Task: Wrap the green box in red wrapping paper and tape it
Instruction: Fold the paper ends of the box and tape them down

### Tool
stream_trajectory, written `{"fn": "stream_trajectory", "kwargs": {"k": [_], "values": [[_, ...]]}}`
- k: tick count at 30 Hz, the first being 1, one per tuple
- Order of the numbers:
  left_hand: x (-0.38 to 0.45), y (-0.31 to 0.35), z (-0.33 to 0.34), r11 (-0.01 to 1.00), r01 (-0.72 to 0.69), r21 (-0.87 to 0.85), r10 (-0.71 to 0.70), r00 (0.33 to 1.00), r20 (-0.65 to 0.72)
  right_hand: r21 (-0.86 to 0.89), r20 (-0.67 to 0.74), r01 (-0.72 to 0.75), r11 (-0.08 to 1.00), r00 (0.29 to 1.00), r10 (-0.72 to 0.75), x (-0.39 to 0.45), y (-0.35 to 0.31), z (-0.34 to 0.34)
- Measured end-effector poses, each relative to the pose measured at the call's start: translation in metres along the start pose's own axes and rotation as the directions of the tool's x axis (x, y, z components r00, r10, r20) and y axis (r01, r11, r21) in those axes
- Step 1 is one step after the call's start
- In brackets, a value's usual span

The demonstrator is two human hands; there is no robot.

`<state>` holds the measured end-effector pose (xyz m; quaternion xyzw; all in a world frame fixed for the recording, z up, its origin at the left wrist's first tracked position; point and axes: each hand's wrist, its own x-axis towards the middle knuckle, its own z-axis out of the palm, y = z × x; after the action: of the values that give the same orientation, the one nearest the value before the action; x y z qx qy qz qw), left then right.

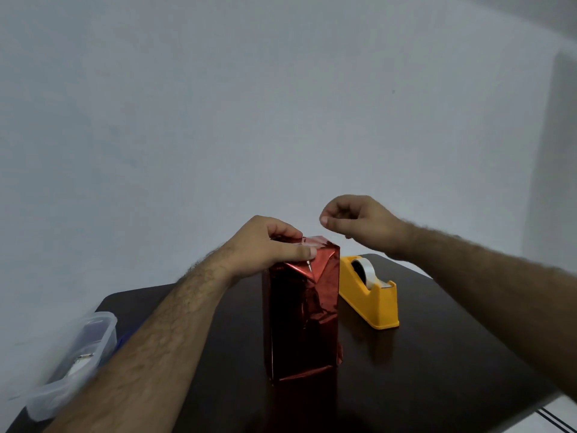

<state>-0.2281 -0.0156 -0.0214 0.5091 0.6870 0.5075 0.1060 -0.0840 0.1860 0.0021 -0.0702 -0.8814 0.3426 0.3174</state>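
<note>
Nearest, at the table's left front corner, a clear plastic tub (73,364) overhangs the edge; something pale and metallic lies inside, too blurred to name. The dark table (437,370) has bare surface in front of the parcel and off to its right, running to the right edge, where the frame cuts it off.

In the middle stands the box, upright on its end and fully covered in shiny red wrapping paper (301,317); none of the green shows. The left hand (268,245) grips the top of the parcel, thumb pressing the folded paper flaps against the near face, fingers curled over the top. Whether any tape is on the fold is hard to make out.

Just beside the parcel, to its right and slightly behind, sits a yellow tape dispenser (370,292) holding a roll of clear tape.

The right hand (356,223) hovers above the dispenser, fingers curled in; whether it pinches anything I cannot tell.
</note>
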Motion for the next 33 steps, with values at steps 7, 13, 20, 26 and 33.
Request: {"fn": "stream_trajectory", "kwargs": {"k": [7,13,20,26,33], "values": [[0.003,-0.009,-0.021,0.989,-0.098,-0.109,0.091,0.994,-0.067,0.268,-0.022,0.120,0.956,0.993,-0.118,-0.018,0.008,0.048],[0.001,-0.013,-0.032,0.969,-0.197,0.147,0.204,0.979,-0.031,0.340,-0.091,0.158,0.927,0.987,-0.135,-0.016,0.022,0.060],[0.005,-0.018,-0.034,0.955,-0.267,0.127,0.290,0.928,-0.235,0.408,-0.179,0.151,0.900,0.980,-0.084,-0.008,0.015,0.061],[0.017,-0.024,-0.029,0.977,0.210,0.036,-0.199,0.960,-0.196,0.592,0.329,-0.602,0.535,0.787,0.522,0.035,0.017,0.053],[0.027,-0.025,-0.014,0.923,0.233,-0.306,-0.304,0.929,-0.210,0.556,0.486,-0.641,0.529,0.767,0.419,0.053,0.015,0.039]]}}
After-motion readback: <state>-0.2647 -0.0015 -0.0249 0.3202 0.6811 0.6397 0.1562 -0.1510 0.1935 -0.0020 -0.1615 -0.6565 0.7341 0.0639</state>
